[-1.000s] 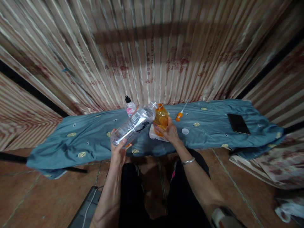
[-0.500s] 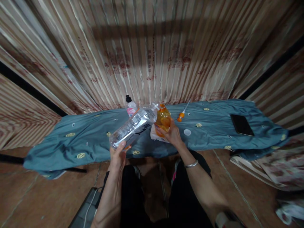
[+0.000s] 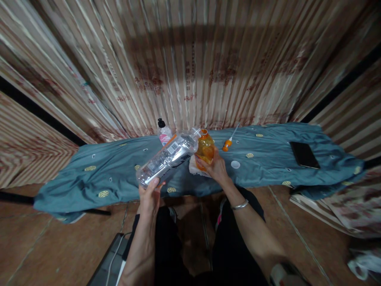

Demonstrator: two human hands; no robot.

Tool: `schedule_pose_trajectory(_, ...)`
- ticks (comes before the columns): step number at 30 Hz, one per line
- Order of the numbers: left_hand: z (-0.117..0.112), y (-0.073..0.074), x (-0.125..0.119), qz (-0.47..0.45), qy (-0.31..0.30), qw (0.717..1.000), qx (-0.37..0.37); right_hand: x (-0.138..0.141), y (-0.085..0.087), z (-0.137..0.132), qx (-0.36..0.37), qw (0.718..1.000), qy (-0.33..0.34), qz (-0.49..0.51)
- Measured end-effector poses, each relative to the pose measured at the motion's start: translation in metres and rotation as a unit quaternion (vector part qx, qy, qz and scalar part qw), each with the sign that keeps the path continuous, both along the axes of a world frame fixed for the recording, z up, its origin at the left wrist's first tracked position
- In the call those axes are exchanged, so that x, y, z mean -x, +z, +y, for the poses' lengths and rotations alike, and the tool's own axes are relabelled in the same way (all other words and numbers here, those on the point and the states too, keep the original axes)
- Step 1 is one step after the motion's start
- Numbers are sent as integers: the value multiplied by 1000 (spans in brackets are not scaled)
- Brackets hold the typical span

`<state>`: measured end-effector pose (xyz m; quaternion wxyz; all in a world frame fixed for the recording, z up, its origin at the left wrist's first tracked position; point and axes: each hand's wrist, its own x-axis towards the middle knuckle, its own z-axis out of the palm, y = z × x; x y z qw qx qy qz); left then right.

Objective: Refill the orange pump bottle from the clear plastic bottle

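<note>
The left hand curls around the lower end of a clear bottle, which slants up toward the mouth of an amber bottle; contact is unclear. The right hand wraps the amber bottle above the cloth-covered bench, where an orange pump top lies to the right.

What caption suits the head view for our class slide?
Left hand holds clear bottle tilted toward orange bottle in right hand.
</note>
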<state>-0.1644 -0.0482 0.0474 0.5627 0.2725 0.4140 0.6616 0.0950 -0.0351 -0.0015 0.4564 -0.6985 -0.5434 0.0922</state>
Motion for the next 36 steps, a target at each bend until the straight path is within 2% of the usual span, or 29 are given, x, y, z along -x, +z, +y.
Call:
schedule_pose_trajectory(16, -1, -1, 3, 22, -30, 999, -29, 1, 4, 0, 5, 1000, -6, 6)
schedule_pose_trajectory(29, -10, 8, -6, 58, -1, 997, -44, 4, 7, 1, 0, 1000, -11, 7)
schedule_pose_trajectory(36, -10, 7, -5, 67, 12, 997, -47, 6, 9, 1, -8, 1000, 1, -13)
